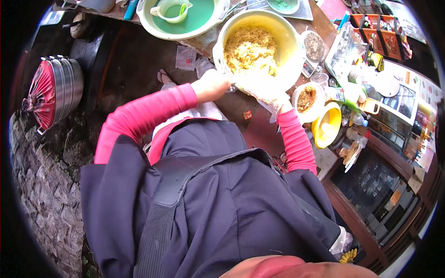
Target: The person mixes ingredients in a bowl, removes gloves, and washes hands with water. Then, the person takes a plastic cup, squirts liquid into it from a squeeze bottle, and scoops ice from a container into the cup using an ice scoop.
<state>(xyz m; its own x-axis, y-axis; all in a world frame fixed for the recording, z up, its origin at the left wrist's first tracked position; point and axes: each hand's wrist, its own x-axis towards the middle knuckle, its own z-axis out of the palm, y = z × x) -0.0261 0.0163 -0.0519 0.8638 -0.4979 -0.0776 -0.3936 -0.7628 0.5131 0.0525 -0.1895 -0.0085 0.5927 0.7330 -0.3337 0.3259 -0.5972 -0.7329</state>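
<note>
A pale yellow basin (293,44) holds a heap of yellow noodle-like strands (250,51). At its near rim is my left hand (212,86), fingers curled closed around something I cannot make out. My right hand (278,101) seems to be in a clear plastic glove and is beside the basin's near right edge; bright glare hides its fingers. Between both hands lies a whitish, overexposed patch (257,87) that I cannot identify. Close to my right wrist stands a white tub (300,112) of brown food, with a yellow bowl (327,125) beyond it.
A white basin of green liquid (185,28) with a cup in it stands at the back left. Right of the noodles, a bowl on a scale (314,46) and bottles crowd the table. A large metal pot with red cloth (60,92) sits far left; a glass cabinet (371,190) is right.
</note>
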